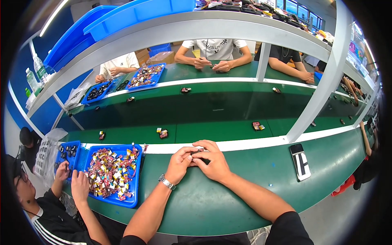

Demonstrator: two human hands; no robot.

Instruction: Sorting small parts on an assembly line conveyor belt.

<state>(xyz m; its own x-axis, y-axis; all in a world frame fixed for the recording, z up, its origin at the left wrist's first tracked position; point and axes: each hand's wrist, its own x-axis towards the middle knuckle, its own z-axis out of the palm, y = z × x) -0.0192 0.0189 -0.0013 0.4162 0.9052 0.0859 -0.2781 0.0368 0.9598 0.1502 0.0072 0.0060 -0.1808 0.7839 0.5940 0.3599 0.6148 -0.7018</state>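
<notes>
Both hands meet at six o'clock: left hand (178, 164) and right hand (213, 160) pinch one small black part (196, 152) together.

**Factory assembly line, small-parts work**

Long green conveyor belt (212, 106) runs down the middle, w/ small items spaced along it. Workers sit both sides at a green table (212, 204). Blue trays (112, 173) hold piles of small colourful parts. White metal shelf frame (204, 30) overhead carries blue bins (122, 16).
</notes>
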